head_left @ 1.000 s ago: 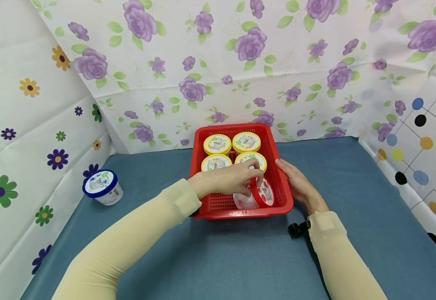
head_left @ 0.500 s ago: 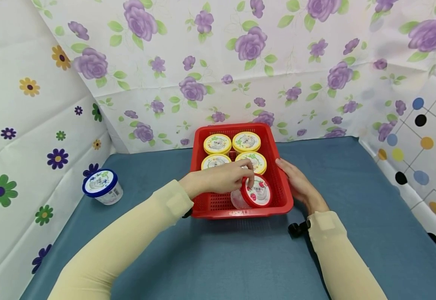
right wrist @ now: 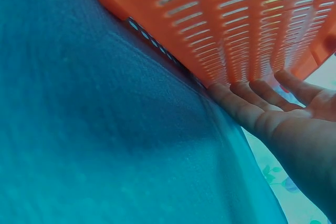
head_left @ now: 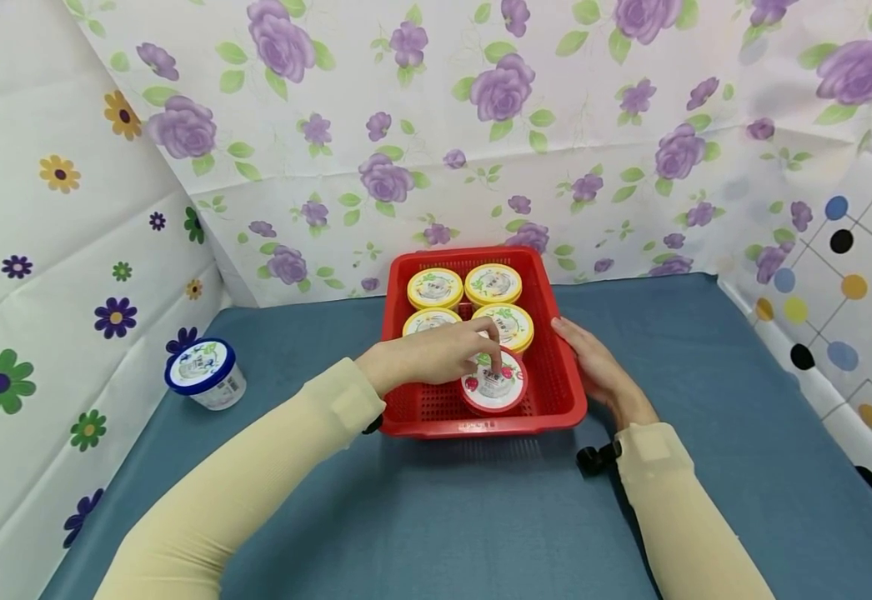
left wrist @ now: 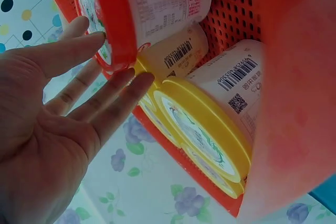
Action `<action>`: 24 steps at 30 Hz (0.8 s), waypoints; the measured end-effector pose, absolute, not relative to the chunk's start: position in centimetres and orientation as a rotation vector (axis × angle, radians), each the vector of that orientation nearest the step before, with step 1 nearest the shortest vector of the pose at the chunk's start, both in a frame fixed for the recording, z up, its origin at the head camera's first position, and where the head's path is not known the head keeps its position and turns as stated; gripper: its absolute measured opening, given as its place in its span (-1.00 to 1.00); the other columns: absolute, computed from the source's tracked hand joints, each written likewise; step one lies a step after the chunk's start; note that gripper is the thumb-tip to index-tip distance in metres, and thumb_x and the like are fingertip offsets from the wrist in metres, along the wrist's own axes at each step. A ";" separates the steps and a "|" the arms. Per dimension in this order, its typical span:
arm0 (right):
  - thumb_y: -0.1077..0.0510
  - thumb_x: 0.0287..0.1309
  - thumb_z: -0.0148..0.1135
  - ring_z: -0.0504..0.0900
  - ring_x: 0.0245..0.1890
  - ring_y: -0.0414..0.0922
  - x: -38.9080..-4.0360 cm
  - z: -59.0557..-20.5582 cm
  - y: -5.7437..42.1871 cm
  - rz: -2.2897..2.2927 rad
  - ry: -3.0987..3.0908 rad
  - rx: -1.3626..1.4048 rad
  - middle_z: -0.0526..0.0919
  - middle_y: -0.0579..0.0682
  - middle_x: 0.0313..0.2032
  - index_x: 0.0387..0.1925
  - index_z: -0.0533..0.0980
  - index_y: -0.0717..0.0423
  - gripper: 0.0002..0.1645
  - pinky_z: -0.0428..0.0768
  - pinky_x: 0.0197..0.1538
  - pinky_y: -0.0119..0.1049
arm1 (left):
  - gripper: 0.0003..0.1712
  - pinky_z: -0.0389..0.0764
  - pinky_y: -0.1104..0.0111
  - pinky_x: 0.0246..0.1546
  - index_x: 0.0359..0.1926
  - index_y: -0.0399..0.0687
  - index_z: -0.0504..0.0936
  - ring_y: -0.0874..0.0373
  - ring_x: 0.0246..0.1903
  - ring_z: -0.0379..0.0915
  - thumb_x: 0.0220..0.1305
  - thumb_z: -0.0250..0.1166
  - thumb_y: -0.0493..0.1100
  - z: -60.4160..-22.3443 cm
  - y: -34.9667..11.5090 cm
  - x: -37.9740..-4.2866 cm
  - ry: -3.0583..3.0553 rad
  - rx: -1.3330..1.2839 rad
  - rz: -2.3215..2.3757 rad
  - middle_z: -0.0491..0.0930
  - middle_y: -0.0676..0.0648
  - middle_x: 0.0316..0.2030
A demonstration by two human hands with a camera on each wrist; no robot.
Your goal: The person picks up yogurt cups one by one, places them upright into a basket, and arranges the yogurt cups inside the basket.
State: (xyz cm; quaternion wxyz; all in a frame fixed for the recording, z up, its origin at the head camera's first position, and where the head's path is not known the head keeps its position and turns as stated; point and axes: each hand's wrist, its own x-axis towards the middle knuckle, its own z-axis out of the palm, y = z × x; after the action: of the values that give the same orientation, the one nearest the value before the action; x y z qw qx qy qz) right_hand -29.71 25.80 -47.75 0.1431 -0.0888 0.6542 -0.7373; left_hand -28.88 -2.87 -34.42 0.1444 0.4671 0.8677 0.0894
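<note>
A tub with a red lid [head_left: 494, 390] stands upright in the near part of the red plastic basket [head_left: 569, 398]. My left hand [head_left: 443, 354] is over it, reaching in from the left. In the left wrist view the fingers of that hand [left wrist: 58, 103] are spread and nearly straight, with tips at the rim of the red lid [left wrist: 118, 19]. Behind this tub are several tubs with yellow lids [head_left: 494, 284], one partly covered by the left hand. My right hand [head_left: 603, 375] rests against the basket's right side; its straight fingertips touch the slotted wall [right wrist: 226, 40] low down.
A white tub with a blue lid [head_left: 207, 375] stands on the blue tablecloth [head_left: 436, 525], left of the basket. Flower-patterned sheets [head_left: 383, 179] rise behind and to the left, and a dotted sheet [head_left: 841, 283] on the right. The basket is close to the back sheet.
The red-lidded tub has turned from lying tilted on its side to upright, shifting left. My left hand has moved slightly left and loosened around it. The right hand keeps its place.
</note>
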 end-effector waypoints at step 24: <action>-0.24 0.62 -0.10 0.70 0.13 0.03 -29.9 -47.9 25.8 -2.122 1.888 -0.270 0.60 0.02 0.22 0.63 0.08 0.01 -0.23 0.73 0.02 -0.06 | -0.47 0.51 0.24 0.29 0.30 0.26 0.67 0.12 0.33 0.35 0.38 0.37 -0.28 -34.7 -3.0 -29.0 2.412 1.293 0.247 0.43 0.02 0.39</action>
State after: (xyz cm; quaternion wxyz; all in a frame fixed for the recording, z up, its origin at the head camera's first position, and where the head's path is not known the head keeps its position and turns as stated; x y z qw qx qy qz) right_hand -29.85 25.82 -47.90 0.1439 -0.0937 0.6547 -0.7361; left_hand -29.01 -2.99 -34.71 0.1956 0.4614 0.8609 0.0880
